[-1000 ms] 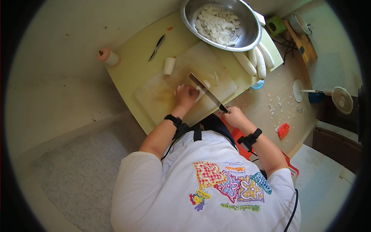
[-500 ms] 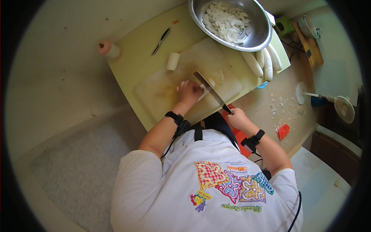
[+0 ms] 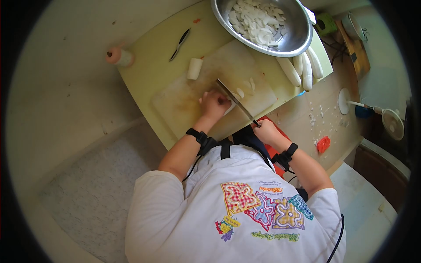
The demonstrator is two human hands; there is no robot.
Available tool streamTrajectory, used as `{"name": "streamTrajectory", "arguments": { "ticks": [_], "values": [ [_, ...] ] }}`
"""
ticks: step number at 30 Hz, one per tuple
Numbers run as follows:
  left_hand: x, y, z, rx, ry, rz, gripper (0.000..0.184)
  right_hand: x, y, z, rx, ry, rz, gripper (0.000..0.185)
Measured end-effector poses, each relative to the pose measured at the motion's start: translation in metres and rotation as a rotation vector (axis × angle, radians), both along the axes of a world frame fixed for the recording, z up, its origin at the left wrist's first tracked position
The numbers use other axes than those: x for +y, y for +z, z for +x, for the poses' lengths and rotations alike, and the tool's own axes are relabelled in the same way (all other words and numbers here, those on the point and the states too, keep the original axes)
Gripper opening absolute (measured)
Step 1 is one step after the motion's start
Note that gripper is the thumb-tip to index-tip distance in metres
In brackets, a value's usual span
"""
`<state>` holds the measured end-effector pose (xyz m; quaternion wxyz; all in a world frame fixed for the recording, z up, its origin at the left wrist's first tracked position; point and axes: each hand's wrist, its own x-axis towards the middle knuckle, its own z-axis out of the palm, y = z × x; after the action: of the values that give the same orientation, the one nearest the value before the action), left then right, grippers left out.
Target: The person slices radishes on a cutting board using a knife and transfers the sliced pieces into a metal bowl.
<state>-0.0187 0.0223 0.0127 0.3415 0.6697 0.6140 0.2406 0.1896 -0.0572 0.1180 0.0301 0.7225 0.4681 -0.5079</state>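
The person's right hand (image 3: 268, 132) had its grip closed round the handle of a knife (image 3: 235, 100), the blade slanting away over the cutting board (image 3: 173, 100) towards its middle. Close on the near side of that blade, the left hand (image 3: 215, 105) bent its fingers over a white piece (image 3: 229, 108); that grip was narrow, holding the piece down on the board, though most of the piece was hidden from me by the hand. A few thin slices (image 3: 240, 93) lay loose on the board, just across the blade from the left hand. Farther back, near the board's far edge, a short white chunk (image 3: 194, 69) sat by itself. Beyond it, on the bare table (image 3: 151, 57), rested a slim black-and-silver tool (image 3: 180, 44), and a pink-topped bottle (image 3: 119, 57) stood by the table's left edge. At the far end was a wide steel bowl (image 3: 300, 33) with a heap of white slices (image 3: 258, 24) in it. Beside the bowl, several long peeled white vegetables (image 3: 307, 73) lay side by side, their near ends pointing towards the person. On the floor to the right I saw a crumpled red bag (image 3: 323, 144).
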Motion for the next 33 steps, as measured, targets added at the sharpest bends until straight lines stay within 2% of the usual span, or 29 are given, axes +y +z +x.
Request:
{"name": "streamTrajectory", "arguments": {
  "ticks": [3,5,9,19,22,24,28,30,31,33],
  "values": [
    [-0.001,-0.006,0.000,-0.009,-0.004,0.036,0.022,-0.003,-0.001,0.003,0.027,-0.011,0.140,0.030],
    [-0.001,-0.008,0.000,-0.016,-0.003,0.045,0.023,-0.003,-0.009,0.004,-0.062,0.038,-0.025,0.030],
    [-0.001,-0.007,-0.002,-0.046,0.002,0.077,0.023,-0.003,-0.006,0.001,-0.062,0.029,-0.036,0.031],
    [-0.003,-0.020,-0.008,-0.019,-0.038,0.084,0.021,-0.019,-0.025,-0.001,-0.055,0.026,0.184,0.029],
    [-0.001,-0.044,-0.024,-0.175,-0.087,0.077,0.019,-0.021,-0.022,-0.006,-0.101,0.031,0.212,0.029],
    [-0.004,-0.045,-0.034,-0.642,0.004,-0.117,0.012,-0.024,-0.016,-0.006,-0.141,0.037,0.219,0.028],
    [0.000,0.006,-0.060,-0.534,0.144,-0.091,0.014,-0.029,-0.001,0.003,-0.218,0.045,0.346,0.028],
    [0.001,0.031,-0.069,-0.406,0.201,0.085,0.015,-0.036,0.006,0.011,-0.242,0.049,0.405,0.029],
    [0.000,0.049,-0.071,-0.408,0.192,0.091,0.015,-0.039,0.012,0.015,-0.284,0.080,0.470,0.029],
    [0.000,0.086,-0.070,-0.134,0.045,0.284,0.025,-0.046,0.024,0.025,-0.331,0.105,0.541,0.029]
  ]
}}
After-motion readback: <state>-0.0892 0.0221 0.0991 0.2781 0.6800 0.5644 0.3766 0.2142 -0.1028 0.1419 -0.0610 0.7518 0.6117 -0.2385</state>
